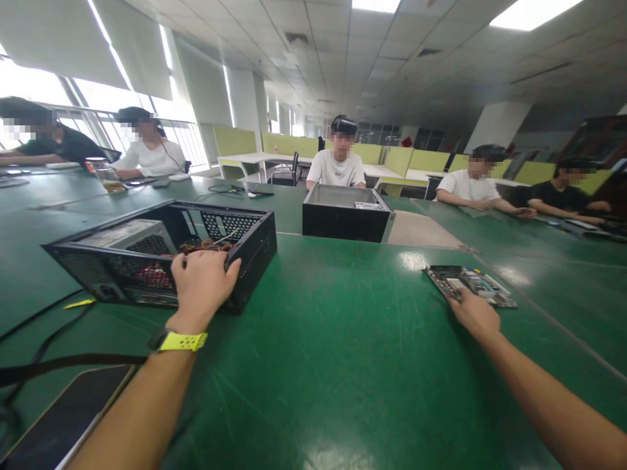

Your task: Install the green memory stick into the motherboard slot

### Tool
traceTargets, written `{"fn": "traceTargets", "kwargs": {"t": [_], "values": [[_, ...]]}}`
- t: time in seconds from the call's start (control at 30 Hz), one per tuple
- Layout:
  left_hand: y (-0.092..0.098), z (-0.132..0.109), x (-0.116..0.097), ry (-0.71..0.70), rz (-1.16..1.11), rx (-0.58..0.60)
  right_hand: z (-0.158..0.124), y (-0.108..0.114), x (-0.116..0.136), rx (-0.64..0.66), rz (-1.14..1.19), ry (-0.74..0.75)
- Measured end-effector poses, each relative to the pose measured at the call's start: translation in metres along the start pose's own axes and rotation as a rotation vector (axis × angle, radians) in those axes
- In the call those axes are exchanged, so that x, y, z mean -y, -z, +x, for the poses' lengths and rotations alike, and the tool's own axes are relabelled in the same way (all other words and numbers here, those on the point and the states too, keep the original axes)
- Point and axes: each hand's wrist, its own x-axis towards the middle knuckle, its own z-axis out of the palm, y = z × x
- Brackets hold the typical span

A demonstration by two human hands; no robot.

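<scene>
On the left lies an open black computer case (258,254), with a power supply (142,236) and tangled cables (208,245) inside. My left hand (203,282), with a yellow-green watch strap at the wrist, is closed over the case's near rim at its right corner. Its fingertips are partly hidden behind the rim. Over to the right, my right hand (474,314) pinches the near left edge of a motherboard (482,285). The board is at the table surface or just above it; I cannot tell which. Part of the right fingers is hidden under the board.
A second computer case (343,220) stands across the green table (323,352), before a seated person (337,166). Other people sit at left and right. A black flat object (63,414), black straps and a yellow tag (78,304) lie at the near left.
</scene>
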Motion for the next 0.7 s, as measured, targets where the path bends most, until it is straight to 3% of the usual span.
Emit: {"fn": "traceTargets", "kwargs": {"t": [0.17,0.33,0.43,0.53,0.6,0.7], "values": [[0.0,0.01,0.006,-0.058,0.058,0.102,-0.023,-0.007,-0.001,-0.07,0.091,0.028],[0.008,0.0,-0.015,-0.085,-0.006,0.067,-0.034,0.005,0.028,-0.163,0.232,0.169],[0.017,-0.015,-0.045,-0.097,-0.052,0.046,-0.04,0.026,0.06,-0.224,0.322,0.305],[0.037,-0.038,-0.089,-0.147,-0.112,0.072,-0.053,0.058,0.097,-0.246,0.4,0.444],[0.058,-0.06,-0.125,-0.227,-0.179,0.14,-0.064,0.087,0.122,-0.258,0.453,0.553],[0.099,-0.094,-0.178,-0.42,-0.306,0.331,-0.083,0.132,0.161,-0.205,0.476,0.782]]}}
